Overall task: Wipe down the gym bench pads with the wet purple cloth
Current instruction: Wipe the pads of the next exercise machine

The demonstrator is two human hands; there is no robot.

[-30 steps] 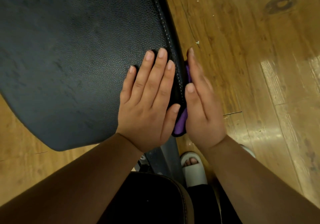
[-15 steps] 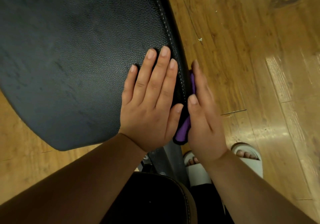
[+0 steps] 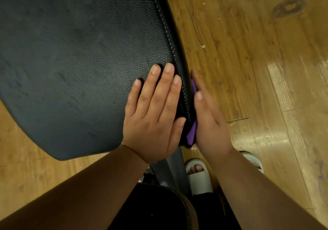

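A large black leather bench pad with white stitching fills the upper left. My left hand lies flat on its top near the right edge, fingers straight. Along the pad's right side wall, my right hand presses the purple cloth with straight fingers. Only a thin strip of the cloth shows between the hand and the pad; the remainder is hidden under the palm.
A second black pad sits at the bottom centre, with the grey metal bench frame between the two pads. My feet in white slides stand on the wooden floor to the right.
My right hand has slid with the cloth toward me along the pad's side edge. The left hand has stayed flat on the pad.
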